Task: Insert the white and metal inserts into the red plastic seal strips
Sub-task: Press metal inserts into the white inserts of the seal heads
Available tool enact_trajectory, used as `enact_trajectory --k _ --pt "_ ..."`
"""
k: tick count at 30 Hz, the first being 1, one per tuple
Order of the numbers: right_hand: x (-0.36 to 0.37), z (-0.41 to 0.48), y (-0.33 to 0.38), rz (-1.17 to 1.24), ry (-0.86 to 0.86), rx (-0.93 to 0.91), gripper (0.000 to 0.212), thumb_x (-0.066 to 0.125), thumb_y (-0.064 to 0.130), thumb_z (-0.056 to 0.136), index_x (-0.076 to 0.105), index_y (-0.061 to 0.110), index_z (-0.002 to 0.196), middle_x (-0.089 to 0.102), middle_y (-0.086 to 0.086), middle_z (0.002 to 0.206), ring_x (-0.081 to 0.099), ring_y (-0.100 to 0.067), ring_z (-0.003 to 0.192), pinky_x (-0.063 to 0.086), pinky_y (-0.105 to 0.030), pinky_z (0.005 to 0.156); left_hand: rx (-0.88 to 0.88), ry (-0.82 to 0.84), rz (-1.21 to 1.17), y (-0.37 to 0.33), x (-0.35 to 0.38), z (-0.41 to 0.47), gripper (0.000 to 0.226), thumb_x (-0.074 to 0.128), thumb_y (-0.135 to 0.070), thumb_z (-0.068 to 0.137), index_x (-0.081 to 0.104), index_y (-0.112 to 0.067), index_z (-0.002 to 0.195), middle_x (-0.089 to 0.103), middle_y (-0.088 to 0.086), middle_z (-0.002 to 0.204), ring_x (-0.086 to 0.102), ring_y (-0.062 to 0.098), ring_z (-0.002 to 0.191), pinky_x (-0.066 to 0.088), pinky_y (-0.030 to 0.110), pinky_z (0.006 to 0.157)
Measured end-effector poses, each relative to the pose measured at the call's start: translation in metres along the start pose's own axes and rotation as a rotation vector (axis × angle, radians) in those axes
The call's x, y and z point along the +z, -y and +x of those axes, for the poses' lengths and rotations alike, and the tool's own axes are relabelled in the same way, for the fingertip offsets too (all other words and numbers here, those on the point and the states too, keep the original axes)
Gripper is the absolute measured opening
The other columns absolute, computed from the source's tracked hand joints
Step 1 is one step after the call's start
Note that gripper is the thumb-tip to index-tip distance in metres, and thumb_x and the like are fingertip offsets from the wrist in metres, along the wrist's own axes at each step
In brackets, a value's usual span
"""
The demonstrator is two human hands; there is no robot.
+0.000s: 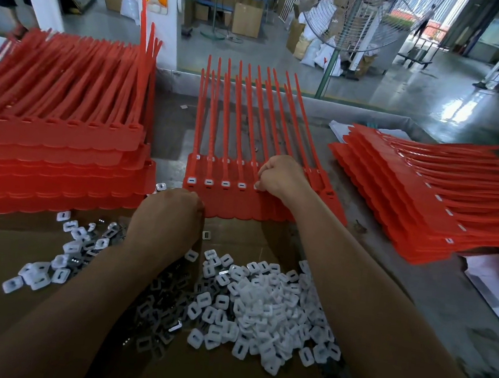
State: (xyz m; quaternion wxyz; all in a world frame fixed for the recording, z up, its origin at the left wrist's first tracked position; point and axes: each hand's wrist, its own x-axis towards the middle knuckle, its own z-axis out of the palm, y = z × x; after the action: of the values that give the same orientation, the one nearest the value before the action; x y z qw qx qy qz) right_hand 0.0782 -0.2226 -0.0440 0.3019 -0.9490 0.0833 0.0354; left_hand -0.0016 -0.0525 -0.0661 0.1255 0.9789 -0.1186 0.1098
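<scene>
A joined row of red seal strips [235, 199] lies flat in the middle of the table, tails pointing away. Several of its sockets on the left hold white inserts [225, 183]. My right hand [280, 175] is curled over the row, fingertips pressing a white insert into a socket near the middle. My left hand [168, 214] rests with fingers bent at the row's near left edge; whether it holds anything is hidden. A heap of loose white and metal inserts [261, 305] lies on brown cardboard [7, 257] between my forearms.
A tall stack of red strips [56, 152] stands at the left. Another fanned stack with inserts fitted [417, 202] lies at the right on white paper. Beyond the table's far edge are a standing fan [350, 18], cartons and sacks on a shiny floor.
</scene>
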Motion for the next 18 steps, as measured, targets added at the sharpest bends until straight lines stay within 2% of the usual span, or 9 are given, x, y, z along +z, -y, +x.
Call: enact_trajectory --k 3,6,7,10,12,14,15,18 --pt "0.001 -0.001 -0.001 0.006 0.004 -0.008 0.020 0.066 0.010 0.082 0.066 0.005 0.102 0.064 -0.006 0.106 0.050 -0.013 0.080 0.041 -0.025 0.070 -0.004 0.005 0.001 0.000 0.000 -0.001 0.026 0.041 -0.020 0.093 0.065 -0.016 0.104 0.064 0.003 0.106 0.061 0.018 0.091 0.047 0.028 0.079" --pt "0.000 -0.006 -0.002 0.007 0.002 -0.035 0.004 0.065 0.011 0.083 0.067 0.011 0.087 0.064 -0.005 0.103 0.051 -0.012 0.075 0.039 -0.022 0.061 -0.006 0.003 0.005 -0.001 -0.001 -0.002 0.027 0.041 -0.020 0.093 0.064 -0.015 0.105 0.064 0.004 0.106 0.061 0.019 0.092 0.047 0.029 0.079" --pt "-0.001 -0.008 -0.003 0.007 0.001 -0.053 0.005 0.066 0.010 0.083 0.065 0.013 0.079 0.064 -0.004 0.103 0.053 -0.013 0.080 0.039 -0.023 0.064 -0.007 0.002 0.003 -0.001 -0.001 -0.002 0.027 0.041 -0.020 0.093 0.064 -0.015 0.105 0.064 0.004 0.106 0.061 0.019 0.092 0.046 0.029 0.079" --pt "-0.001 -0.013 -0.007 0.012 -0.015 -0.102 0.024 0.064 0.008 0.083 0.057 0.023 0.066 0.064 -0.006 0.109 0.053 -0.013 0.089 0.039 -0.026 0.071 -0.003 0.000 0.003 -0.001 -0.001 -0.001 0.026 0.041 -0.020 0.093 0.064 -0.015 0.104 0.064 0.004 0.104 0.061 0.019 0.090 0.046 0.029 0.077" --pt "-0.001 -0.015 -0.009 0.002 -0.010 -0.116 0.020 0.059 0.005 0.086 0.059 0.019 0.072 0.062 -0.007 0.113 0.054 -0.015 0.095 0.040 -0.025 0.074 -0.001 -0.003 0.006 -0.001 -0.001 -0.002 0.026 0.041 -0.020 0.093 0.064 -0.015 0.103 0.064 0.003 0.103 0.061 0.018 0.089 0.046 0.028 0.076" --pt "-0.006 -0.016 -0.010 0.008 0.021 -0.132 0.014 0.056 0.002 0.086 0.067 0.011 0.088 0.063 -0.007 0.114 0.056 -0.017 0.101 0.039 -0.024 0.079 0.001 -0.007 0.001 0.000 -0.001 -0.002 0.026 0.041 -0.020 0.093 0.064 -0.015 0.103 0.064 0.003 0.103 0.060 0.018 0.089 0.045 0.028 0.076" --pt "-0.009 -0.018 -0.011 0.019 0.049 -0.145 0.014 0.057 0.002 0.086 0.068 0.010 0.091 0.064 -0.007 0.112 0.056 -0.016 0.099 0.039 -0.024 0.080 0.003 -0.008 -0.003 0.000 -0.001 -0.002 0.025 0.041 -0.020 0.093 0.064 -0.015 0.103 0.064 0.003 0.103 0.060 0.018 0.089 0.045 0.027 0.075" --pt "-0.019 -0.029 -0.011 0.019 0.128 -0.215 0.010 0.060 0.011 0.087 0.065 0.019 0.083 0.064 0.001 0.099 0.052 -0.006 0.085 0.037 -0.022 0.077 0.011 -0.002 -0.007 0.001 -0.001 -0.002 0.025 0.040 -0.019 0.093 0.063 -0.016 0.101 0.063 0.002 0.101 0.059 0.016 0.088 0.041 0.024 0.072"
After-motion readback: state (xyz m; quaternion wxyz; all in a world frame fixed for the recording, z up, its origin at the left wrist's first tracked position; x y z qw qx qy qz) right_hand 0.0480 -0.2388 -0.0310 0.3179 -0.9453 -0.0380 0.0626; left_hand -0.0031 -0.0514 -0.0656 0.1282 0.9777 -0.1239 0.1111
